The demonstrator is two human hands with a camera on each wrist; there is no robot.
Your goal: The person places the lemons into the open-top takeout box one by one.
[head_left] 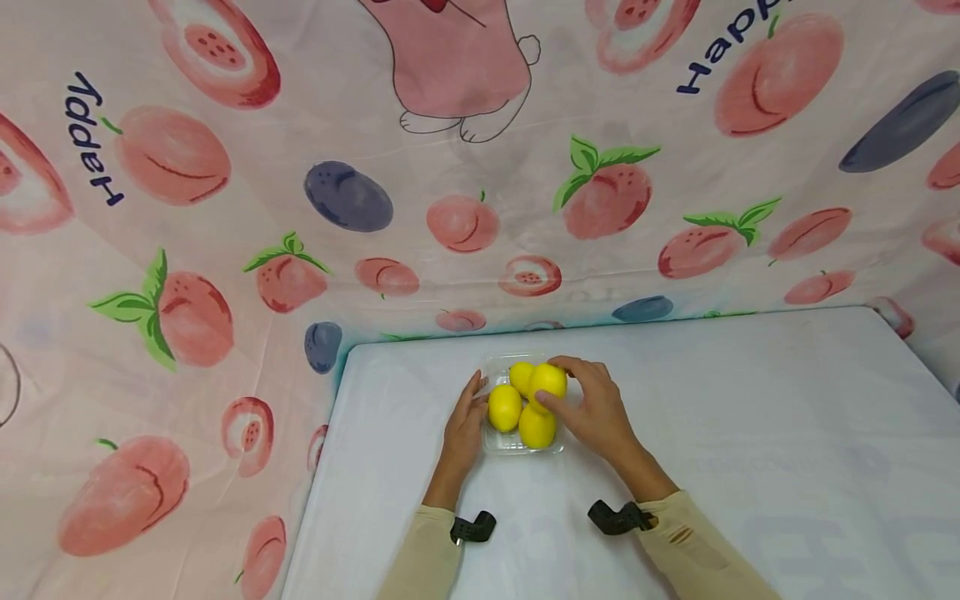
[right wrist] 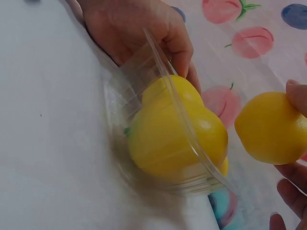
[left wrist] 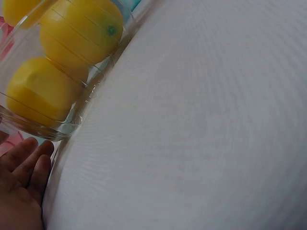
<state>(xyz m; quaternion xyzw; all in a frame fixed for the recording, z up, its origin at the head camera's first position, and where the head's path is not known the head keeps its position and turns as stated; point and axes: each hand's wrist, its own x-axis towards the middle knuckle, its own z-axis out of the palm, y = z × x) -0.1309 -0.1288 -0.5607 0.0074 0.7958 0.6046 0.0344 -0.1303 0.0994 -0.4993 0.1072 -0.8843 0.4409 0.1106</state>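
Observation:
A clear plastic container (head_left: 522, 451) stands on the white table with three yellow lemons in it, one (head_left: 504, 408) on the left, one (head_left: 537, 428) at the near side and one (head_left: 521, 377) at the back. My right hand (head_left: 602, 410) pinches another lemon (right wrist: 268, 129) between thumb and fingers, up above the container's rim. At the container's left side is my left hand (head_left: 464, 430), its fingers fairly straight along the wall. The left wrist view shows those fingertips (left wrist: 45, 146) right by the container's lower edge.
The white table (head_left: 750, 433) reaches well out to the right of the container. Behind it and on the left hangs a pink cloth (head_left: 465, 167) printed with fruit. A black wrist device (head_left: 474, 527) sits on the left sleeve, another (head_left: 618, 517) on the right.

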